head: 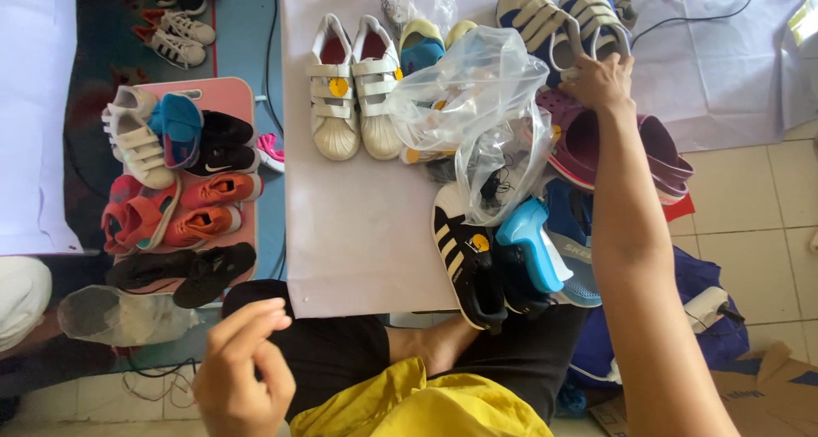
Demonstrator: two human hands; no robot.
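Closest to you, a bunched yellow cloth (422,407) lies in your lap, and your left hand (243,373) floats above your knee with its fingers (256,318) curled loosely inward, pinched toward the thumb and holding nothing you can see. Just past your knees, the white sheet (358,232) covers the floor, smooth and matte. At its near edge a black sneaker with white stripes (464,262) lies beside a blue plastic tagging gun (532,245) with a glossy, angular body. Off to your left, a pink board (226,92) carries a crowd of small shoes: orange mesh trainers (213,207), black ones, a white strap pair. In the middle of the sheet, a crumpled clear plastic bag (477,105) billows, thin and shiny, next to a pair of cream strap sneakers (354,92) with rounded rubber toes. Further right, dark purple moulded clogs (660,152) lie under your forearm. Farthest out, your right hand (601,79) reaches to the navy sneakers with cream stripes (554,20), fingers closed on the near edge of one.
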